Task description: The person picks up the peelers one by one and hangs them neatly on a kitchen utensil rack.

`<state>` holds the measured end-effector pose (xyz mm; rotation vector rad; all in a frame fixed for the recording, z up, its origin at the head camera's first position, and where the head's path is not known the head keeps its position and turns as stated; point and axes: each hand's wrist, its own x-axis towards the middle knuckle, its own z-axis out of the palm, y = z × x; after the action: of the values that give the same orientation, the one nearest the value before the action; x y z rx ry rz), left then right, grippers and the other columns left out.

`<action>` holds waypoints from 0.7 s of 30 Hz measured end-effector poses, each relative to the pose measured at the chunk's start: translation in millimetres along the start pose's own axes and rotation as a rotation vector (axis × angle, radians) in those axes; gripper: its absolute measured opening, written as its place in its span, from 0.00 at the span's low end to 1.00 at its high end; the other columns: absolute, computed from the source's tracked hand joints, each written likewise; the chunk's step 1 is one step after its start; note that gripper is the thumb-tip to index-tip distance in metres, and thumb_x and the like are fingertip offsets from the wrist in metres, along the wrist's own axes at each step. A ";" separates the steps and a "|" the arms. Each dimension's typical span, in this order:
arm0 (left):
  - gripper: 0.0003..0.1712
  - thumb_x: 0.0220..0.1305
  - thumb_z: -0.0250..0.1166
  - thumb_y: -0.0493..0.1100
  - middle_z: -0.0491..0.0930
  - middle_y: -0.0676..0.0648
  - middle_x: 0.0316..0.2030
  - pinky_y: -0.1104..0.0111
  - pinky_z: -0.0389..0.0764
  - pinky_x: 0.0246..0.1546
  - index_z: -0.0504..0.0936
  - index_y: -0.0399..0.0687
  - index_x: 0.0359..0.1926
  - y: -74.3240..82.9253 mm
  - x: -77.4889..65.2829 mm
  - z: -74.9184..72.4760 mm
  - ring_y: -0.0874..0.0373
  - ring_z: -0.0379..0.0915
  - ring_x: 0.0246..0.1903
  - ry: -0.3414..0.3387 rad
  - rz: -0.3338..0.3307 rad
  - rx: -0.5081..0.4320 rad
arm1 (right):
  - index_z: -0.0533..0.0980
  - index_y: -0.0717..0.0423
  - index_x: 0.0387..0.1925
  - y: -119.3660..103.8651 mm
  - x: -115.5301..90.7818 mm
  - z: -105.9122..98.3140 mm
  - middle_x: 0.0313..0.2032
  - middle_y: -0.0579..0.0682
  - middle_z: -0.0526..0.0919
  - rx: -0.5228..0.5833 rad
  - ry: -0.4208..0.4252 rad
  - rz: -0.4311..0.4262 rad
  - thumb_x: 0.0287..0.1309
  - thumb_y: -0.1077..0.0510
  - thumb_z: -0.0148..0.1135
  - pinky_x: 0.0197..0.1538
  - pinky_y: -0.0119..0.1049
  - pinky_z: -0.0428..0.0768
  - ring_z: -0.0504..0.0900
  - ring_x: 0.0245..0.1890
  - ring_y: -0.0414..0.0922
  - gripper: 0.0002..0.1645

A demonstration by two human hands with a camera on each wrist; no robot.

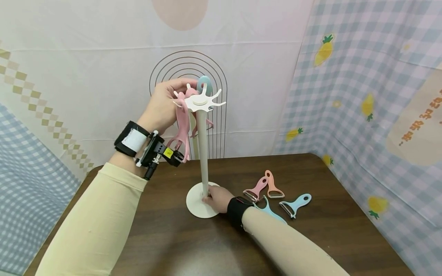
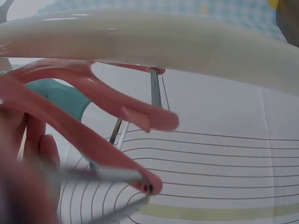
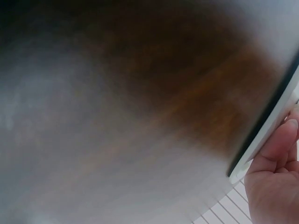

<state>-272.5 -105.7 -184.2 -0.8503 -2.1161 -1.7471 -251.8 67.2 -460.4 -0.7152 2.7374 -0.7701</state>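
While I stand by the table (image 1: 165, 234) watching, the head view has both hands on business with a white stand (image 1: 202, 138), which is upright. The left hand (image 1: 164, 100) is up behind the prongs, with a narrow hold on a blue peeler (image 1: 204, 81) by the handle loop, though some of the fingers are hidden. Two pink peelers hang off the prongs too: the nearer one (image 1: 182, 120) at the front left, the other partly behind the pole. Down low, the right hand (image 1: 220, 198) grips the stand at its round base (image 1: 196, 203). Off to the right on the table lie a third pink peeler (image 1: 260, 184), an orange peeler (image 1: 271, 182) and two more blue ones, one (image 1: 299, 201) in plain sight, the other (image 1: 270, 211) just beside the right forearm.

Left wrist view: the pole runs across the top, the nearer pink peeler's forked end is super close, and curled fingers sit at the left by the blue peeler.

Right wrist view: mostly blur tbh, but at the right edge the thumb presses on a pale plate, looks like the base. Can't tell how tight.
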 end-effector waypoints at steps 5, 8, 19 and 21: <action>0.13 0.65 0.65 0.39 0.81 0.44 0.37 0.74 0.76 0.30 0.84 0.42 0.49 1.7 -1.6 -0.1 0.56 0.71 0.44 -0.001 -0.019 0.028 | 0.75 0.57 0.48 0.1 0.4 -0.3 0.36 0.48 0.81 0.015 -0.002 0.010 0.64 0.54 0.62 0.43 0.35 0.76 0.77 0.36 0.39 0.15; 0.12 0.65 0.64 0.38 0.80 0.44 0.39 0.74 0.77 0.29 0.83 0.42 0.49 1.6 -2.1 -0.2 0.56 0.71 0.43 -0.013 -0.026 0.021 | 0.75 0.57 0.48 2.2 1.3 0.6 0.37 0.48 0.82 0.016 0.005 0.007 0.64 0.54 0.62 0.43 0.35 0.76 0.77 0.37 0.39 0.15; 0.12 0.68 0.59 0.35 0.81 0.46 0.47 0.74 0.75 0.36 0.83 0.39 0.49 -0.9 -3.5 -2.3 0.59 0.71 0.46 -0.045 -0.027 0.081 | 0.75 0.57 0.50 7.7 5.7 5.6 0.39 0.48 0.82 0.014 0.000 0.010 0.65 0.53 0.62 0.45 0.36 0.76 0.78 0.39 0.39 0.16; 0.13 0.69 0.59 0.37 0.81 0.46 0.49 0.73 0.74 0.39 0.83 0.39 0.51 -2.5 -4.7 -3.9 0.60 0.70 0.47 -0.045 -0.020 0.108 | 0.75 0.56 0.50 7.1 5.9 5.7 0.39 0.48 0.82 0.015 0.001 0.007 0.64 0.53 0.62 0.45 0.36 0.76 0.78 0.39 0.39 0.16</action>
<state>-270.9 -110.9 -187.9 -0.8495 -2.2327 -1.6210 -257.8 67.0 -469.4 -0.7014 2.7308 -0.7894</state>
